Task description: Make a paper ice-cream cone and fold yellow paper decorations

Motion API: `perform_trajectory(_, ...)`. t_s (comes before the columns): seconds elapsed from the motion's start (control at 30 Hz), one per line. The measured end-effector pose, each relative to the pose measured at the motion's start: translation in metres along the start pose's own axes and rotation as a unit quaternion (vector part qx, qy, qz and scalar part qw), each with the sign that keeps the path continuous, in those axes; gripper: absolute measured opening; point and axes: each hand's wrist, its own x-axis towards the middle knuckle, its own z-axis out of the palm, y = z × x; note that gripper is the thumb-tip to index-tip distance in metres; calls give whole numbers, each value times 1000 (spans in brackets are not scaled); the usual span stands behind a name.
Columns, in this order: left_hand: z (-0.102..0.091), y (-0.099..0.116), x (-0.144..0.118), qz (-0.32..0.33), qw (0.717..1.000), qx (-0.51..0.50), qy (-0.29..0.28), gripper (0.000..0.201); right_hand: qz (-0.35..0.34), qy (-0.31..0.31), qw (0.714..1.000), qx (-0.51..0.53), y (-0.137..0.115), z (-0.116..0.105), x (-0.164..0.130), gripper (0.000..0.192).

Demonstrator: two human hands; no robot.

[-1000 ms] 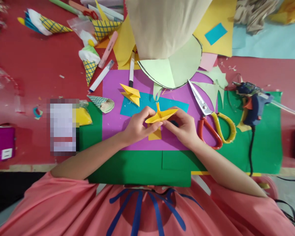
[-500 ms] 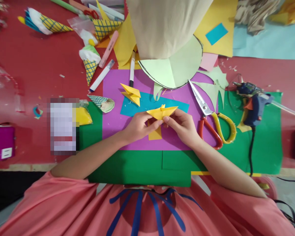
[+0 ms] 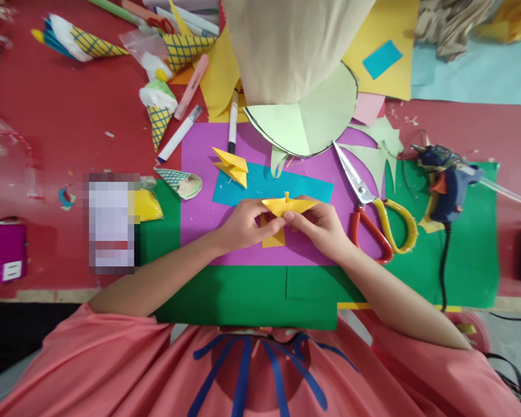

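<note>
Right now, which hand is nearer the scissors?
Right. The right hand sits just beside the scissors, close to their red handle, pinching the yellow folded paper. The left hand is on the paper's far side.

Two hands, left (image 3: 243,227) and right (image 3: 323,227). Two folded yellow paper pieces: one in the hands (image 3: 289,205), one lying apart (image 3: 231,165). One pair of scissors (image 3: 375,205). One glue gun (image 3: 445,185). Four grid-patterned paper cones (image 3: 96,47) (image 3: 184,49) (image 3: 158,121) (image 3: 173,178). Three markers (image 3: 180,133) (image 3: 233,121) (image 3: 191,87).
</note>
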Motion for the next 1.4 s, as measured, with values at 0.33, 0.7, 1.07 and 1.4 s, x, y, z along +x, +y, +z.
perform_trajectory(0.33, -5, 4, 3, -35, 994, -99, 7, 35, -4, -17, 1000, -12, -1, -1, -1, 24)
perform_trajectory(0.7, -6, 5, 3, -66, 986, -154, 5, 47, -8, -15, 1000, -16, -1, -2, -1, 22)
perform_trajectory(1.07, -5, 4, 1, -59, 991, -117, 0, 38, -16, -11, 997, -74, 2, -2, -1, 26)
perform_trajectory(1.4, -3, 2, 0, -50, 994, -98, 26, 32, 27, 29, 991, 130, 0, -1, 3, 20)
